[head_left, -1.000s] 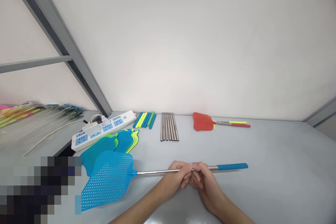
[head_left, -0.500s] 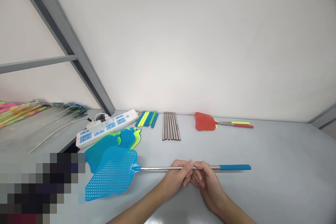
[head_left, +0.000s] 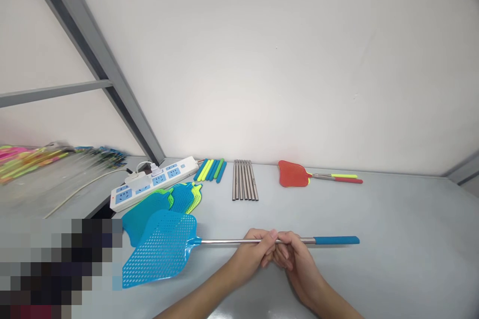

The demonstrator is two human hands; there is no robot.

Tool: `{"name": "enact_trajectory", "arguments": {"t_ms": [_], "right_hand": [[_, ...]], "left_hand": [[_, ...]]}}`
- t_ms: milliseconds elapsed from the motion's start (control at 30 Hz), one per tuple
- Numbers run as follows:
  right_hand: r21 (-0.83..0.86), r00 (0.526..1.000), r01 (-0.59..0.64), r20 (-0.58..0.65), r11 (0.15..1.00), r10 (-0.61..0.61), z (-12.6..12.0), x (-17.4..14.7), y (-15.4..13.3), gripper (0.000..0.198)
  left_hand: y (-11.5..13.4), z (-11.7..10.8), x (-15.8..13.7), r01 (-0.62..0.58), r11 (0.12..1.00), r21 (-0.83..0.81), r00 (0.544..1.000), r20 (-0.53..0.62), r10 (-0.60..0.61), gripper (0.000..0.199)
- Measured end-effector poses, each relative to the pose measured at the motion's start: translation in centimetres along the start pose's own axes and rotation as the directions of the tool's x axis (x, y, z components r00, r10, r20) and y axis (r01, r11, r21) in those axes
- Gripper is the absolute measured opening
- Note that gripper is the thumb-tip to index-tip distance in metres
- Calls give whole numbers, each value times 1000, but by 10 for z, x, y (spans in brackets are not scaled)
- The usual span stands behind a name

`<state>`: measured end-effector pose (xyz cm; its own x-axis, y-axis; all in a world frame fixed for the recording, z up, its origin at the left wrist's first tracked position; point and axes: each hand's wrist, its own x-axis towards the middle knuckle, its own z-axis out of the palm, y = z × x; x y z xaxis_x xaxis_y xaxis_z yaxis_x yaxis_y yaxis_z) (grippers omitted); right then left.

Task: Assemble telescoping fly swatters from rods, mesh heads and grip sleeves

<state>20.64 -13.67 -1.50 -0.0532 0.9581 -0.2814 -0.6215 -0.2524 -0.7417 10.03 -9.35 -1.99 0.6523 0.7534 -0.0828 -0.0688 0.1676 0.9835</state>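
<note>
A blue fly swatter lies crosswise in front of me, its perforated head to the left and its blue grip to the right. Both my hands are closed around the middle of its extended metal rod, side by side and touching. My left hand pinches the rod with the thumb on top. Just right of it, my right hand grips the rod, fingers curled beneath. Behind the swatter's head are loose swatter heads in blue, green and yellow, partly overlapped by it.
Several coloured handle sleeves and several metal rods lie in rows by the wall. Red and yellow fly swatters lie at the back right. A white power strip sits left, near packaged items. The lower left is pixelated.
The whole view has shifted very slightly. Both hands keep the same hold on the swatter's rod, and nothing on the table has moved.
</note>
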Motion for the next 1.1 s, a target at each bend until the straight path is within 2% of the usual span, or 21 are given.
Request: {"name": "enact_trajectory", "arguments": {"t_ms": [1100], "right_hand": [[-16,998,-24,56,1000,25,-1,-1,-3,38]], "left_hand": [[1,2,-1,-5,1000,13,1000,-21,6,49]]}}
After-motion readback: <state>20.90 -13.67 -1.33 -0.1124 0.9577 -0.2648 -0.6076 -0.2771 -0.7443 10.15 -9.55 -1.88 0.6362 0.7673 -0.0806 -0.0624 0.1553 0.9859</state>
